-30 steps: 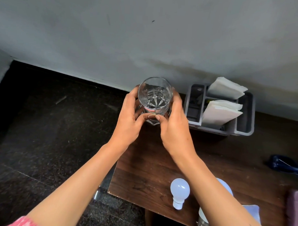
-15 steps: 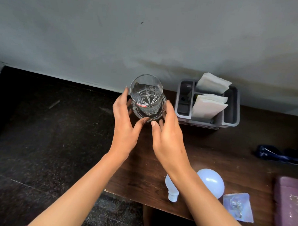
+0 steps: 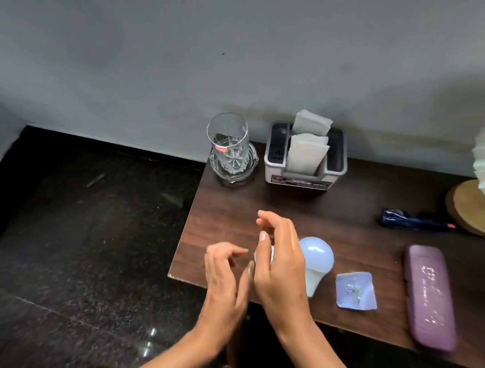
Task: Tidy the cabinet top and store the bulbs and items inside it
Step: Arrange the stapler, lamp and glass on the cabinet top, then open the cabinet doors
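Note:
A large white bulb [image 3: 316, 259] lies on the dark wooden cabinet top [image 3: 352, 244], near its front edge. A smaller bulb [image 3: 263, 254] lies to its left, mostly hidden behind my right hand [image 3: 279, 266]. My right hand hovers over that small bulb with fingers apart, holding nothing. My left hand [image 3: 226, 277] is just to the left, over the cabinet's front left corner, also open and empty. A clear glass [image 3: 227, 144] stands in a glass dish [image 3: 233, 169] at the back left corner, apart from both hands.
A grey holder [image 3: 306, 161] with white napkins stands beside the glass, against the wall. A small clear packet [image 3: 356, 291], a purple case [image 3: 428, 297], a dark blue wrapped item [image 3: 412, 219] and a lamp [image 3: 482, 194] sit to the right. Dark floor lies left.
Both hands let go of the glass, which now stands in its dish at the back corner. They drew back toward the front edge, over the small bulb.

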Action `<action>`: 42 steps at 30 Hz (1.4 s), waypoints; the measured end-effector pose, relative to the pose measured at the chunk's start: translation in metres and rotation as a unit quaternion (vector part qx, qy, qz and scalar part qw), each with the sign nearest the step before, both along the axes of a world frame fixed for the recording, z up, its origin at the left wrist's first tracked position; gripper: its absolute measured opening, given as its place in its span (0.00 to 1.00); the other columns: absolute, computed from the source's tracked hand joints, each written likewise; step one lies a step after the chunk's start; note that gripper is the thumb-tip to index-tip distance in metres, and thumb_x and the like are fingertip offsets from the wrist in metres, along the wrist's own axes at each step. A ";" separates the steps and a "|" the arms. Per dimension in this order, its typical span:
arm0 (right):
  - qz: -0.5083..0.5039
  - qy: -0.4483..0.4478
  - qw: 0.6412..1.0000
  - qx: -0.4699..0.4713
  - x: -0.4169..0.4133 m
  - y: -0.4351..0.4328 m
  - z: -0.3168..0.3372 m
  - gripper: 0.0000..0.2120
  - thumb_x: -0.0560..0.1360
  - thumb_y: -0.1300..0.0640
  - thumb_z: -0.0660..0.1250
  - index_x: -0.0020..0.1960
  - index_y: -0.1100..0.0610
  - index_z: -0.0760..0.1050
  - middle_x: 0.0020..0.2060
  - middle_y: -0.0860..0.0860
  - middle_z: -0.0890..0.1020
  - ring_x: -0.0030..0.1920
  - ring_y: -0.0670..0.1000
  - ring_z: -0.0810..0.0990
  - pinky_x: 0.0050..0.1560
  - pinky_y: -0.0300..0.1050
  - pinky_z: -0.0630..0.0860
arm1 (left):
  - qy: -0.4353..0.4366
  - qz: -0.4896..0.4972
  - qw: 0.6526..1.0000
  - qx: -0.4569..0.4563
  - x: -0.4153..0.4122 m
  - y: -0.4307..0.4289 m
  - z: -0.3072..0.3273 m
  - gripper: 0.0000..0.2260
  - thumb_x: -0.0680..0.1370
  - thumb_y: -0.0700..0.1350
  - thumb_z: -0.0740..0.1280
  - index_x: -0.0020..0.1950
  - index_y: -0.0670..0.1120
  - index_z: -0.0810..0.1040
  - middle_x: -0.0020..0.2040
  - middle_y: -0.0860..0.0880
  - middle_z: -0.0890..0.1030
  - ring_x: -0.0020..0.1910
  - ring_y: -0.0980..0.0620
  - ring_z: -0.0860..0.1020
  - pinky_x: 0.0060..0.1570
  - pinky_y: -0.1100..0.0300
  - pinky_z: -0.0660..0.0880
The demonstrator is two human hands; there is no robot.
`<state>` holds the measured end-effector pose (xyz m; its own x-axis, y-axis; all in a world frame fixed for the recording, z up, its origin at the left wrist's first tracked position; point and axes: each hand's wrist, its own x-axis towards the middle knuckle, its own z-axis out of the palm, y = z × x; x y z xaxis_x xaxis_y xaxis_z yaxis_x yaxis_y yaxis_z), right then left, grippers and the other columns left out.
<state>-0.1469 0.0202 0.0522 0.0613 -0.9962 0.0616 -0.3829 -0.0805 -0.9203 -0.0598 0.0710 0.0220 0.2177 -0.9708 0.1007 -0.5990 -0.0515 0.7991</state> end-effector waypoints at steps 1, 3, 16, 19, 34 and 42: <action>0.001 0.001 1.000 -0.004 -0.009 0.013 0.002 0.13 0.75 0.61 0.55 0.56 0.49 0.69 0.49 0.41 0.73 0.52 0.44 0.73 0.54 0.33 0.67 | 0.011 -0.010 1.000 0.011 -0.008 0.019 0.000 0.09 0.74 0.47 0.59 0.53 0.55 0.65 0.52 0.60 0.65 0.49 0.58 0.67 0.51 0.65 0.67; 0.002 0.009 1.000 -0.012 -0.029 0.039 0.004 0.14 0.74 0.63 0.55 0.54 0.48 0.69 0.47 0.41 0.73 0.49 0.42 0.71 0.53 0.29 0.65 | 0.040 -0.036 0.997 0.052 -0.024 0.051 -0.004 0.07 0.75 0.49 0.59 0.50 0.61 0.66 0.49 0.63 0.69 0.48 0.61 0.69 0.50 0.69 0.66; -0.060 0.057 0.989 0.125 -0.170 0.171 -0.103 0.13 0.74 0.68 0.60 0.55 0.56 0.72 0.50 0.47 0.72 0.55 0.49 0.75 0.53 0.23 0.64 | 0.005 0.014 0.978 0.206 -0.128 0.123 -0.123 0.26 0.79 0.42 0.59 0.73 0.37 0.53 0.74 0.39 0.52 0.74 0.45 0.52 0.71 0.64 0.49; -0.072 0.047 0.983 0.160 -0.178 0.162 -0.150 0.20 0.73 0.65 0.64 0.64 0.60 0.66 0.59 0.52 0.70 0.63 0.51 0.70 0.61 0.36 0.63 | 0.013 0.005 0.987 0.157 -0.130 0.107 -0.166 0.26 0.78 0.38 0.60 0.72 0.36 0.53 0.74 0.36 0.52 0.75 0.47 0.50 0.66 0.75 0.40; -0.082 -0.068 0.984 -0.144 -0.159 0.140 -0.267 0.20 0.66 0.64 0.72 0.52 0.48 0.71 0.46 0.37 0.71 0.57 0.49 0.72 0.60 0.40 0.66 | 0.004 0.049 0.961 -0.272 -0.143 0.077 -0.264 0.16 0.71 0.46 0.71 0.54 0.47 0.68 0.49 0.55 0.69 0.54 0.64 0.63 0.56 0.77 0.61; -0.126 -0.064 0.980 -0.140 -0.160 0.189 -0.266 0.19 0.65 0.59 0.74 0.42 0.43 0.66 0.44 0.39 0.69 0.55 0.48 0.71 0.55 0.39 0.68 | 0.052 0.072 0.959 -0.268 -0.131 0.121 -0.263 0.17 0.68 0.57 0.69 0.47 0.47 0.69 0.45 0.56 0.70 0.51 0.64 0.63 0.52 0.79 0.61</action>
<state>-0.3067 0.2092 -0.2140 -0.2116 -0.9216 0.3254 -0.3055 -0.2540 -0.9177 -0.1910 0.1924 -0.2406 0.3825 -0.7443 0.5474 -0.5319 0.3071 0.7892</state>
